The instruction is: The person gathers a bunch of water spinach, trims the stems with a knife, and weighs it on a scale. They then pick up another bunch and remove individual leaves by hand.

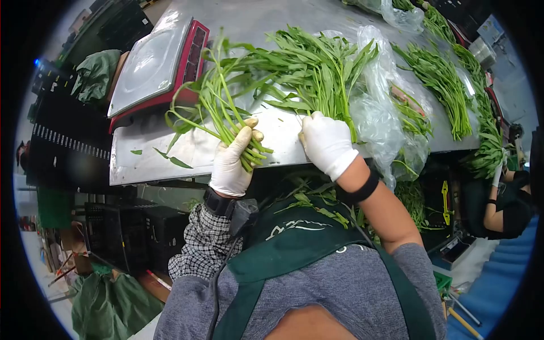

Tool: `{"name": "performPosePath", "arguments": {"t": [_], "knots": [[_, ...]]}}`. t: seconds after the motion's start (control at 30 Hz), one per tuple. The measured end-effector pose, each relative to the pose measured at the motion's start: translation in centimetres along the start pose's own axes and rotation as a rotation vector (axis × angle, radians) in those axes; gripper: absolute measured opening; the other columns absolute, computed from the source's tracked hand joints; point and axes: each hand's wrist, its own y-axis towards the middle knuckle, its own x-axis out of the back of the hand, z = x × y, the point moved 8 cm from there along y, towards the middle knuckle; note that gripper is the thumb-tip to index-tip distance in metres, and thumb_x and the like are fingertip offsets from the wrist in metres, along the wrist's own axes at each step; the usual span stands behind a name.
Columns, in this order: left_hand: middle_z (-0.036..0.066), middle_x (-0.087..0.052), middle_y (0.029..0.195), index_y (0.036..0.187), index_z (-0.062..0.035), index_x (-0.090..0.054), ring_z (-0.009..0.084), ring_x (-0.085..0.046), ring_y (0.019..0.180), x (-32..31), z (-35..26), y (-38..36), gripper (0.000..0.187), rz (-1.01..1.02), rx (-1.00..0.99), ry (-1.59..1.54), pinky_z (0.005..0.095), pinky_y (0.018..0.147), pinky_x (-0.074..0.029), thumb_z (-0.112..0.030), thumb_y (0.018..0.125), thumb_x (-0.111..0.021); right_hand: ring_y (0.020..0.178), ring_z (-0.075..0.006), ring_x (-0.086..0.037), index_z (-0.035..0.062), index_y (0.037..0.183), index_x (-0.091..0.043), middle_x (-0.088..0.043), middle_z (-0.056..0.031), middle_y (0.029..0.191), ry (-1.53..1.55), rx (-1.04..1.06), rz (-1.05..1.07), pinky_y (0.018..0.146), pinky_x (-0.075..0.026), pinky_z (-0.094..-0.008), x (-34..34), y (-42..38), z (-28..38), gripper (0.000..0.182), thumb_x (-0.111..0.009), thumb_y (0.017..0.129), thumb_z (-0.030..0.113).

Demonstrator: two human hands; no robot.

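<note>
My left hand, in a white glove, grips the stems of a small bunch of water spinach. Its cut ends stick out past my thumb, and its leafy tops lean up toward the scale. My right hand, also gloved, is curled closed at the stem ends of a larger water spinach pile on the metal table. Its fingertips are partly hidden, but they appear to pinch stems there. A few loose leaves lie near the table's front edge.
A red scale with a metal pan stands at the left. Clear plastic bags lie right of the pile, with another water spinach bunch beyond. Black crates stand below left. A co-worker's gloved hand holds greens at far right.
</note>
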Motion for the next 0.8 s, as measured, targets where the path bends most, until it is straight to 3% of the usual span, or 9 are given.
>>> {"name": "performPosePath", "arguments": {"t": [0.13, 0.2, 0.27, 0.3, 0.4, 0.47, 0.6, 0.67, 0.8], "knots": [[0.002, -0.057, 0.079, 0.108, -0.0052, -0.054, 0.0099, -0.053, 0.059, 0.0, 0.4, 0.2, 0.025, -0.019, 0.016, -0.022, 0.0196, 0.045, -0.040, -0.020, 0.087, -0.056, 0.070, -0.0293, -0.061, 0.0063, 0.073, -0.058, -0.059, -0.0143, 0.073, -0.136, -0.035, 0.091, 0.060, -0.049, -0.0374, -1.9, 0.9, -1.5, 0.012, -0.055, 0.076, 0.017], [0.002, -0.057, 0.079, 0.107, -0.0055, -0.054, 0.0102, -0.053, 0.058, -0.1, 1.5, 0.1, 0.025, -0.011, 0.068, -0.079, 0.0197, 0.045, -0.040, -0.020, 0.087, -0.056, 0.065, -0.0253, -0.061, 0.0040, 0.074, -0.059, -0.059, -0.0145, 0.071, 0.135, -0.021, -0.109, 0.058, -0.048, -0.0352, -0.1, 0.7, -1.8, 0.011, -0.056, 0.077, 0.015], [0.001, -0.057, 0.078, 0.104, -0.0055, -0.056, 0.0100, -0.053, 0.057, -0.3, 3.0, -0.2, 0.024, -0.020, 0.170, -0.081, 0.0198, 0.044, -0.040, -0.021, 0.087, -0.057, 0.063, -0.0250, -0.060, 0.0029, 0.081, -0.061, -0.060, -0.0099, 0.071, 0.682, -0.189, -0.122, 0.057, -0.047, -0.0307, 0.8, 0.3, -3.4, 0.014, -0.056, 0.078, 0.016], [0.000, -0.056, 0.075, 0.101, -0.0046, -0.057, 0.0090, -0.051, 0.054, -0.8, 3.8, -0.4, 0.022, 0.017, 0.204, -0.114, 0.0195, 0.043, -0.039, -0.021, 0.086, -0.057, 0.058, -0.0144, -0.054, 0.0007, 0.087, -0.058, -0.057, -0.0053, 0.068, 1.028, -0.237, -0.084, 0.054, -0.043, -0.0271, -0.2, 0.1, -3.9, 0.016, -0.059, 0.079, 0.015], [0.001, -0.057, 0.074, 0.101, -0.0023, -0.057, 0.0091, -0.050, 0.052, -2.4, 5.1, -1.0, 0.024, 0.006, 0.316, -0.076, 0.0191, 0.042, -0.039, -0.021, 0.087, -0.056, 0.059, -0.0070, -0.048, 0.0000, 0.090, -0.056, -0.053, -0.0007, 0.068, 1.290, -0.355, 0.031, 0.052, -0.040, -0.0231, -1.0, -1.1, -3.1, 0.015, -0.057, 0.083, 0.014], [-0.001, -0.058, 0.073, 0.100, -0.0039, -0.059, 0.0071, -0.050, 0.051, -2.6, 6.2, -0.7, 0.023, -0.008, 0.310, -0.093, 0.0182, 0.041, -0.036, -0.022, 0.085, -0.059, 0.058, -0.0060, -0.047, 0.0000, 0.090, -0.055, -0.052, 0.0007, 0.071, 1.253, -0.288, 0.043, 0.053, -0.040, -0.0206, -0.8, -1.7, -2.1, 0.011, -0.054, 0.085, 0.010], [0.000, -0.059, 0.076, 0.101, -0.0037, -0.058, 0.0080, -0.054, 0.060, -2.7, 7.2, -0.5, 0.022, -0.017, 0.377, -0.152, 0.0194, 0.048, -0.041, -0.019, 0.085, -0.059, 0.062, -0.0067, -0.050, -0.0001, 0.090, -0.054, -0.053, -0.0015, 0.077, 1.309, -0.234, 0.105, 0.055, -0.043, -0.0217, -0.8, -2.6, -1.0, 0.007, -0.052, 0.086, 0.006], [0.005, -0.060, 0.082, 0.102, -0.0028, -0.054, 0.0129, -0.059, 0.069, -3.7, 7.1, -0.4, 0.023, 0.135, 0.381, -0.134, 0.0236, 0.058, -0.049, -0.018, 0.086, -0.057, 0.066, -0.0071, -0.051, 0.0004, 0.090, -0.054, -0.053, -0.0016, 0.080, 1.369, -0.257, 0.110, 0.058, -0.045, -0.0213, -0.6, -2.7, -1.0, 0.006, -0.052, 0.086, 0.005], [0.007, -0.060, 0.089, 0.105, -0.0011, -0.053, 0.0162, -0.060, 0.077, -3.6, 7.5, -0.3, 0.023, 0.165, 0.393, -0.181, 0.0270, 0.067, -0.050, -0.012, 0.085, -0.057, 0.070, -0.0150, -0.053, -0.0002, 0.086, -0.055, -0.050, -0.0077, 0.082, 0.853, 0.103, -0.167, 0.061, -0.044, -0.0249, 2.0, -3.0, -0.2, 0.008, -0.057, 0.079, -0.003]]}}
